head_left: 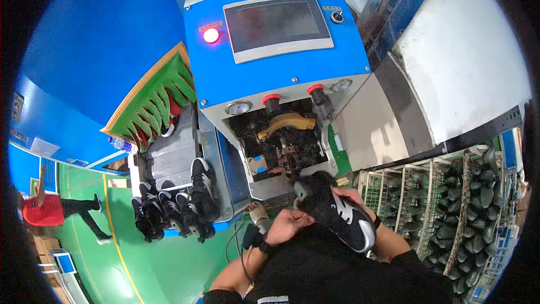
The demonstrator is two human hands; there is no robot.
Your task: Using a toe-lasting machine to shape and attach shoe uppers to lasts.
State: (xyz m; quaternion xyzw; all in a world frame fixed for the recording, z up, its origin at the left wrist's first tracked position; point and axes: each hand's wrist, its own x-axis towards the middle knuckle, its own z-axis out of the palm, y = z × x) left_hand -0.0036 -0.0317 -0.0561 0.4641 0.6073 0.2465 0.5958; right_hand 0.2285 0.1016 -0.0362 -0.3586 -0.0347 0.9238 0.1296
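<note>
Green floor (174, 264), blue machine (208, 79) (shoes (203, 194) alongside); right grip (353, 196) clasps black shoe (325, 202), left grip (289, 225) pinches edge.

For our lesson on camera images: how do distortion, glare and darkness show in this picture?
Head view: black rim, curved rack uprights; head view: the centre of the indicator lamp is washed out, and the green floor carries pale glare; head view: the held black sneaker partly blends into the black shirt.

The shoe (335, 212) is black with white stripes. The machine panel (270, 73) is plain blue, the floor (169, 270) green with yellow lines. The racked pieces (485, 198) seem dark grey-green.
</note>
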